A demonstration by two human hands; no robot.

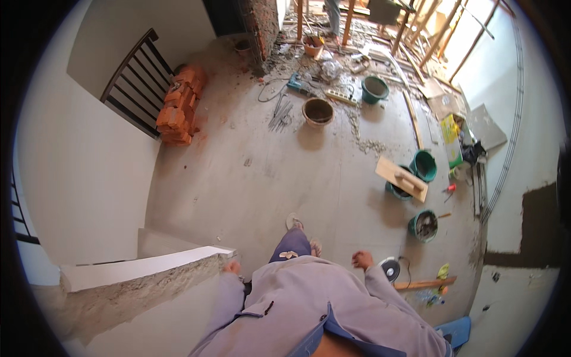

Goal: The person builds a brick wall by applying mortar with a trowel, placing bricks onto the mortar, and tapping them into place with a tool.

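My left hand (231, 267) hangs at my side beside the end of a white-topped wall ledge (143, 266), small in the view, its fingers too unclear to read. My right hand (361, 259) hangs by my right side with fingers curled and nothing visible in them. Near it are a round black-and-white object (389, 269) and a wooden strip (416, 284) on the floor. Ahead on the right, a wooden float (401, 177) lies across a green bucket; another green bucket (424, 165) stands beside it, and one holding dark material (426, 226) sits closer.
Orange bricks (178, 104) are stacked by a black railing (134, 71). A power tool (297, 84), tub (317, 112), green bucket (375, 89) and power strip (340, 97) sit ahead. A person's leg (333, 21) shows among timber posts and rubble. A blue plastic item (455, 330) is behind me, right.
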